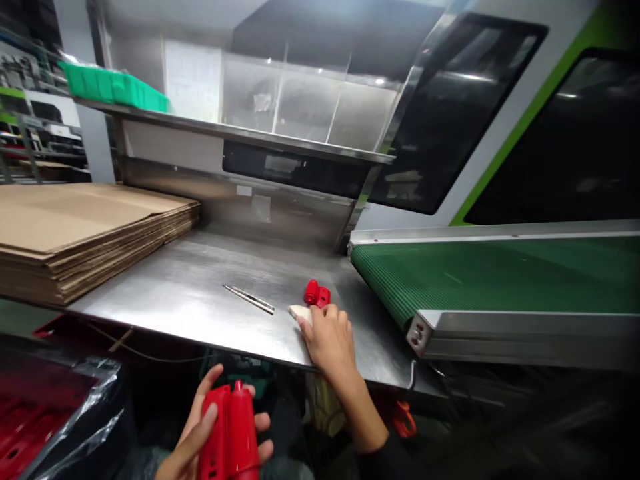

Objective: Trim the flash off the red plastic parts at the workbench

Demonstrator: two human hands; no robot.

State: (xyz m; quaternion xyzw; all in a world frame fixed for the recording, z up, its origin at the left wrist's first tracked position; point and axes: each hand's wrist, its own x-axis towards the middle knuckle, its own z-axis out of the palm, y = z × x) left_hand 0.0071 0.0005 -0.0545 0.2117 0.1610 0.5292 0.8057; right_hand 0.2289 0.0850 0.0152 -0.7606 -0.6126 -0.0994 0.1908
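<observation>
A: What has the left hand got?

B: A red plastic housing, held below the front edge of the surface. The grip is wrapped round it: thumb across the near face, fingertips showing past the right side. It is closed as far as the part allows.

A: Which way does the part run?

B: Its long axis stands nearly upright in the view, the rounded end pointing up toward the surface edge, the lower end cut off by the bottom of the frame.

A: And the right hand?

B: It lies palm down on the surface, fingers curled forward over a pale, flat piece. The fingertips touch it; whether the grip has actually closed on it I cannot tell, since only the piece's left end shows.

A: Anything just beside that hand?

B: A small red part, just beyond the fingertips and near the pale piece. Further left, well apart, a thin metal tool lies slantwise on the bare steel.

A: Any writing to read?

B: None legible. There are small pale stickers on the back panel, too blurred to make out.

A: The surroundings?

B: A stack of flat cardboard at left, a green conveyor belt at right, a green crate on the upper shelf.
</observation>
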